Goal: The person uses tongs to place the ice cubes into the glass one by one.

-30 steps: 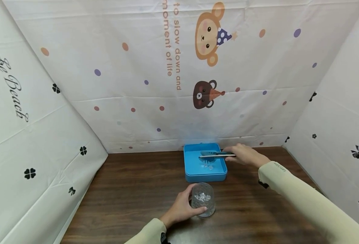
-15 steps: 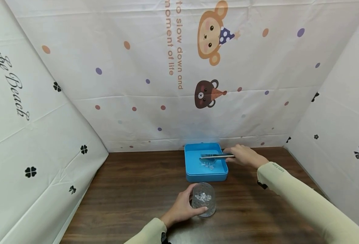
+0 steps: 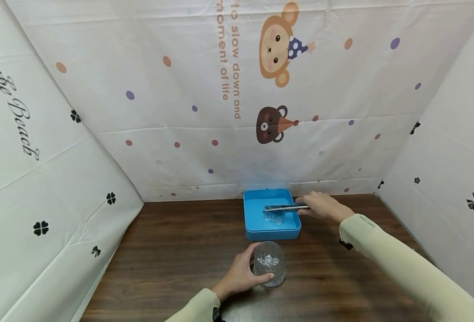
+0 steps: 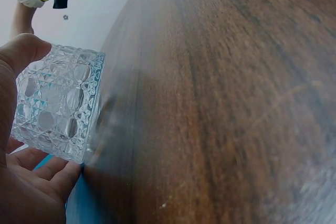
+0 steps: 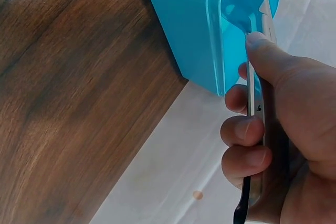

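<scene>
My left hand [image 3: 239,273] wraps round the side of a clear patterned drinking glass [image 3: 276,271] on the table. Clear ice-like pieces [image 3: 268,260] lie inside it. In the left wrist view, the thumb and fingers touch opposite sides of the glass [image 4: 55,100]. Farther back, my right hand [image 3: 321,206] grips metal tongs [image 3: 286,208], whose heads reach into a blue square box [image 3: 273,235]. Small clear pieces [image 3: 274,220] lie in the box by those heads. The right wrist view shows the tongs' slotted, fork-like head [image 5: 244,3]; whether a piece is between the heads, I cannot tell.
A dark brown wooden table [image 3: 180,250] carries both the box and the glass. The box stands close to the white printed back sheet [image 3: 221,156]. Similar sheets rise at the left [image 3: 60,179] and right [image 3: 442,170].
The tongs' heads have dipped slightly toward the clear pieces, which have shifted a little in the box. My left hand and the glass hold their place.
</scene>
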`<state>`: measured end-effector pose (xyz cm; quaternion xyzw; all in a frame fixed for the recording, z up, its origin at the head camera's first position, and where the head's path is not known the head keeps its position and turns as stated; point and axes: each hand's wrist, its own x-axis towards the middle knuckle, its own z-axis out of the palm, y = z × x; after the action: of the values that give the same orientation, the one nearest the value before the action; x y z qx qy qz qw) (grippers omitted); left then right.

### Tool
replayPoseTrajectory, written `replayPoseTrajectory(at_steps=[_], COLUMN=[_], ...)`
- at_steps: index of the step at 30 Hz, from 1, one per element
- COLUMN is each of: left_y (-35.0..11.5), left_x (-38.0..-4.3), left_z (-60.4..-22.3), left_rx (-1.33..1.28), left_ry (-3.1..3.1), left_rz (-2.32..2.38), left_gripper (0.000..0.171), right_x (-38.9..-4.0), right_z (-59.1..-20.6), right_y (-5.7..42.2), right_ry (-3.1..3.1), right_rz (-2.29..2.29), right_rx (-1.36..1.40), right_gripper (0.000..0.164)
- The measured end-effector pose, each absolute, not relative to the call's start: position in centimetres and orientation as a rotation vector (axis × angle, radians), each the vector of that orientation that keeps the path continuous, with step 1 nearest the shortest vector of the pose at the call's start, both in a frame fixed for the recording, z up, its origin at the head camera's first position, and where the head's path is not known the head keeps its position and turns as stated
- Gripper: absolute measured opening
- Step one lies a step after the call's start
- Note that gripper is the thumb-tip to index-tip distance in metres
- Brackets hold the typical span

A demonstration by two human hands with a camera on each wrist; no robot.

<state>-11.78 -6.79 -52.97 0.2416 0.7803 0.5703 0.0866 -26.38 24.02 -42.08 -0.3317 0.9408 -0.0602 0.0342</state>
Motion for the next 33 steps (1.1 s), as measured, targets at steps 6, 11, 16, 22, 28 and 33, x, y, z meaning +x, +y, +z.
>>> replayPoseTrajectory(at_steps=[6, 11, 16, 22, 28, 33], left_y=[-6.8, -6.7, -6.7, -6.7, -6.8, -6.8], left_x=[-11.8, -11.8, -11.8, -11.8, -11.8, -11.8], left_z=[-52.9, -52.9, -52.9, -52.9, -53.1, -53.0], left_rx=[0.731, 0.739, 0.741, 0.738, 0.708, 0.714], left_ry=[2.328, 2.334, 2.339, 2.343, 2.352, 2.352], left_rz=[1.704, 1.706, 1.707, 1.696, 1.67, 1.67], left_gripper=[0.074, 0.074, 0.074, 0.074, 0.076, 0.075], right_x=[-26.4, -26.3, -26.3, -26.1, -25.4, -24.8], right_z=[-42.2, -42.3, -42.4, -42.0, -41.2, -41.0], right_y=[24.0, 24.0, 23.9, 24.0, 24.0, 24.3], right_ry=[2.889, 2.896, 2.895, 2.897, 2.925, 2.961], right_rz=[-0.181, -0.175, -0.179, -0.213, -0.365, -0.465], right_rx=[-0.996, -0.996, -0.993, -1.0, -1.011, -1.054], right_gripper=[0.03, 0.027, 0.023, 0.015, 0.013, 0.016])
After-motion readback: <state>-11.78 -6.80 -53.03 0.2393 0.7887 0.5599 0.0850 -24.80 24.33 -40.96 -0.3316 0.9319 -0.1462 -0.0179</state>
